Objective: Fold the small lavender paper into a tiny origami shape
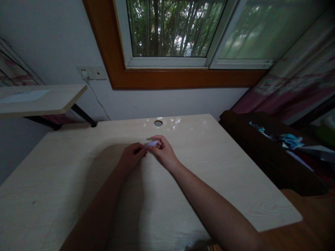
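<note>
Between my two hands is a small, pale purple piece that looks like folded paper (152, 143). My right hand (163, 150) pinches it between thumb and fingers, with the index finger stretched over the far side. My left hand (133, 154) is closed, its fingertips pressed together at the piece's left end. The fingers cover part of the piece, so its full shape is hidden. Both hands are low over the light wooden table (167, 195), near its far half.
A round cable hole (158, 123) lies beyond my hands. At the left, a raised shelf (42, 101) on black posts bears a pale sheet. A white cable (98, 99) runs down from the wall socket (91, 73). Dark furniture with cloths (291, 140) stands at the right, and a dark object sits at the bottom edge.
</note>
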A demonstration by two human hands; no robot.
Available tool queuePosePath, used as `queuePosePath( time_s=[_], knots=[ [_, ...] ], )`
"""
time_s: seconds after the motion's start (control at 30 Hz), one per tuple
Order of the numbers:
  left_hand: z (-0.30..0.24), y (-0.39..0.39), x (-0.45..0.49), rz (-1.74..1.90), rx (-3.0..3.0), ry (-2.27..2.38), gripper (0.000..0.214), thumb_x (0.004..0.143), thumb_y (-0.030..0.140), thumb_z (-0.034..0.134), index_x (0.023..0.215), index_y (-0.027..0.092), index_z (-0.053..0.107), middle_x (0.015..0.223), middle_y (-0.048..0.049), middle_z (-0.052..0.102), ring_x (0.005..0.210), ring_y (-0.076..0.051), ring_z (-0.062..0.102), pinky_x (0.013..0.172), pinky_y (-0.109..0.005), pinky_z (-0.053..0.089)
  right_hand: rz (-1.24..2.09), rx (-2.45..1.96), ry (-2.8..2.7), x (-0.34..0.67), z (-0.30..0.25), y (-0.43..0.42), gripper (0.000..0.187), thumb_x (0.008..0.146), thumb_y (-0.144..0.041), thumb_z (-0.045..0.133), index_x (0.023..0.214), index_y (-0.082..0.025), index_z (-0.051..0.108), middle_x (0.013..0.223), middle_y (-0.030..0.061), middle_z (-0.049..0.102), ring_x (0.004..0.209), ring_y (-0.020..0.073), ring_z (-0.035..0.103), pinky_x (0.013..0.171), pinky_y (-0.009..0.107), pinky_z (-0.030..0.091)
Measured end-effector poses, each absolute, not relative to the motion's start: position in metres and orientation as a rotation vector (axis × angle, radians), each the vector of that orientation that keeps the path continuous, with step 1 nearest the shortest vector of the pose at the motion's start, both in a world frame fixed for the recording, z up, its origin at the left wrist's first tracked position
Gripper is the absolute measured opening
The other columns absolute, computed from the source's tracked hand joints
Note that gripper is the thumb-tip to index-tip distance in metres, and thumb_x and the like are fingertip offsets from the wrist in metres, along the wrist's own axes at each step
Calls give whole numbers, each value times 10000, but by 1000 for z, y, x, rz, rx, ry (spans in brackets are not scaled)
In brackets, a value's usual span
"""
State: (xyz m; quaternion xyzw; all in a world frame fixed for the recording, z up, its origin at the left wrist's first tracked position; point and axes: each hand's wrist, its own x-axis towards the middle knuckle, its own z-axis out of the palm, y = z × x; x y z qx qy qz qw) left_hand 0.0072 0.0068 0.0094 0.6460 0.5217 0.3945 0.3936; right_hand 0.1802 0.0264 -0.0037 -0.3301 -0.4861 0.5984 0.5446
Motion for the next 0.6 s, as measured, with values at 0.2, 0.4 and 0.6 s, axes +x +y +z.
queuePosePath(
  time_s=[0.2, 0.4, 0.6],
  knots=[
    [12, 6, 8, 986, 1635, 1320, 226, 832, 358, 622, 734, 158, 660, 681, -18, 665, 654, -148, 603, 654, -243, 457, 1394, -809, -1204, 180, -2, 25, 405, 704, -221, 748, 1075, -243, 586, 729, -52, 600, 621, 112, 527, 594, 244, 395],
    [12, 6, 8, 978, 1657, 1286, 221, 835, 337, 616, 712, 157, 649, 668, -9, 645, 643, -138, 580, 646, -238, 439, 1332, -865, -1230, 182, -2, 24, 372, 714, -223, 719, 1062, -233, 589, 705, -55, 561, 587, 109, 494, 569, 240, 366],
    [18, 4, 9, 987, 1585, 1222, 226, 814, 337, 633, 676, 158, 623, 641, 1, 616, 625, -131, 566, 630, -236, 433, 1303, -862, -1226, 182, 2, 22, 355, 713, -238, 713, 1043, -226, 583, 683, -57, 565, 601, 123, 516, 607, 262, 401]
  ],
)
